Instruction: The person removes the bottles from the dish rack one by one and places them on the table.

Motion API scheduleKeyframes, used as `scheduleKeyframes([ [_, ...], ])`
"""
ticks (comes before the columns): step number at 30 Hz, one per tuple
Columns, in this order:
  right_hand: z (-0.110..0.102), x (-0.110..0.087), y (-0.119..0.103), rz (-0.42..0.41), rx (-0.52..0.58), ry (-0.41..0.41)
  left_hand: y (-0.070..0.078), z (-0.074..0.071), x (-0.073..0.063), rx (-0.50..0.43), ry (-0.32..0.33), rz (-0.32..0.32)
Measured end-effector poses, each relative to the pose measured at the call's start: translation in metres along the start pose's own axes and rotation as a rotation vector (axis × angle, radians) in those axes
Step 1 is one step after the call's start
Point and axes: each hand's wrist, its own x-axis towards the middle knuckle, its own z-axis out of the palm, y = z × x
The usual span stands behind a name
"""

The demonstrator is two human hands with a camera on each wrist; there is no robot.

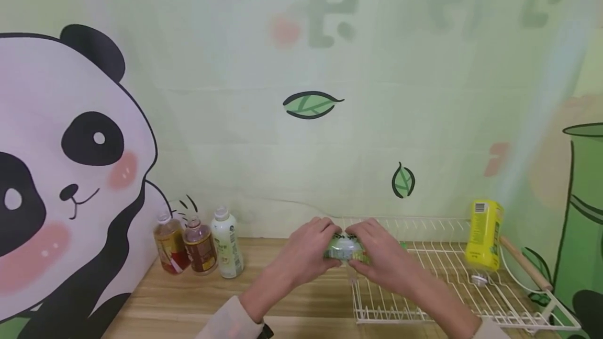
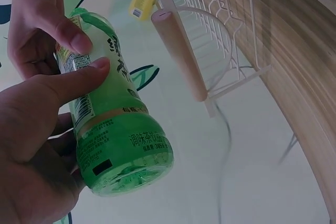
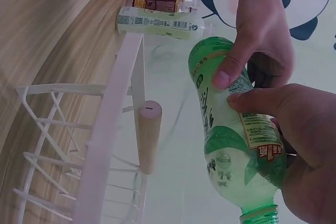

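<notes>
Both hands grip a green plastic drink bottle (image 1: 345, 247), which lies roughly sideways above the table and the left edge of a white wire rack (image 1: 356, 302). The left hand (image 1: 311, 250) wraps the base half; the right hand (image 1: 383, 252) holds the half toward the neck. In the left wrist view the clear green base of the bottle (image 2: 126, 153) points toward the camera, and the left thumb (image 2: 86, 80) lies along the label. The right wrist view shows the threaded green neck (image 3: 259, 214) beyond the right hand (image 3: 310, 129).
On the rack at right, a yellow bottle (image 1: 485, 229) stands upside down beside a wooden handle (image 1: 525, 263). Three bottles stand at the left by the wall: a reddish-brown one (image 1: 171, 245), a dark brown one (image 1: 201, 247) and a whitish-green one (image 1: 227, 247). A printed panda backdrop (image 1: 311, 171) hangs behind.
</notes>
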Motion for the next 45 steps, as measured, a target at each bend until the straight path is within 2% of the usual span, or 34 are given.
scheduleKeyframes([
  [4, -0.001, 0.0, 0.0, -0.015, -0.02, 0.013, -0.001, -0.001, -0.002, 0.012, 0.024, 0.012],
  [8, -0.006, -0.003, 0.002, -0.013, -0.025, 0.039, -0.008, -0.001, -0.006, 0.003, 0.015, -0.026],
  [13, -0.015, -0.016, 0.013, -0.018, -0.013, 0.113, -0.029, 0.008, -0.022, -0.058, 0.037, -0.155],
  [17, -0.025, -0.031, 0.03, 0.013, 0.007, 0.164, -0.05, 0.018, -0.039, -0.204, 0.094, -0.293],
  [20, -0.034, -0.046, 0.045, 0.1, 0.036, 0.177, -0.064, 0.026, -0.051, -0.346, 0.131, -0.41],
  [23, -0.044, -0.062, 0.063, 0.213, 0.053, 0.184, -0.076, 0.036, -0.061, -0.462, 0.176, -0.497],
  [29, -0.057, -0.09, 0.106, 0.406, 0.054, 0.269, -0.09, 0.056, -0.081, -0.642, 0.294, -0.614],
  [32, -0.058, -0.102, 0.127, 0.523, 0.05, 0.289, -0.092, 0.065, -0.091, -0.657, 0.322, -0.674],
  [36, -0.057, -0.119, 0.15, 0.663, 0.033, 0.261, -0.091, 0.073, -0.1, -0.659, 0.327, -0.752],
  [42, -0.054, -0.141, 0.174, 0.844, 0.016, 0.225, -0.088, 0.081, -0.107, -0.686, 0.368, -0.841],
  [45, -0.053, -0.146, 0.185, 0.906, 0.007, 0.207, -0.09, 0.083, -0.108, -0.679, 0.394, -0.865],
])
